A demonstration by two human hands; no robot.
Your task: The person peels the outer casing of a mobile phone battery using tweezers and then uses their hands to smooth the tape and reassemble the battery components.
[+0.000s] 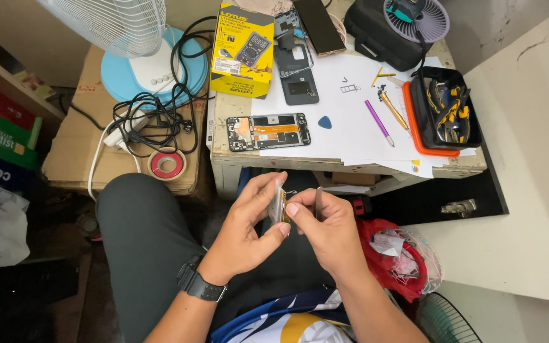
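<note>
Head view looks down on a person seated at a low table [351, 166], both hands raised over the lap in front of its near edge. Left hand [249, 222] has fingers curled and closed on a small flat part [281, 204], pinched on edge between thumb and fingertips. Right hand [325, 228] pinches the same part from the other side with thumb and forefinger, and also seems to carry a thin grey tool [318, 201] upright against its fingers; I cannot tell just how that is gripped. Holding the part close to the body and off the table probably gives a steadier, closer look at it.

An opened phone [268, 132], its insides showing, lies flat on white paper near the table's near left corner, within easy reach. Just beside it sits a blue pick [325, 122]. A back cover [296, 71] lies farther back, with a yellow box [243, 51] at the far left corner. Pens [386, 114] lie loose toward the right.

At the right edge an orange-rimmed black tray [414, 121] keeps yellow-handled pliers [449, 108] together. Below the right hand, off the table, a red bag [395, 260] holds crumpled scraps. A tape roll [166, 164] rests on the cardboard to the left.
</note>
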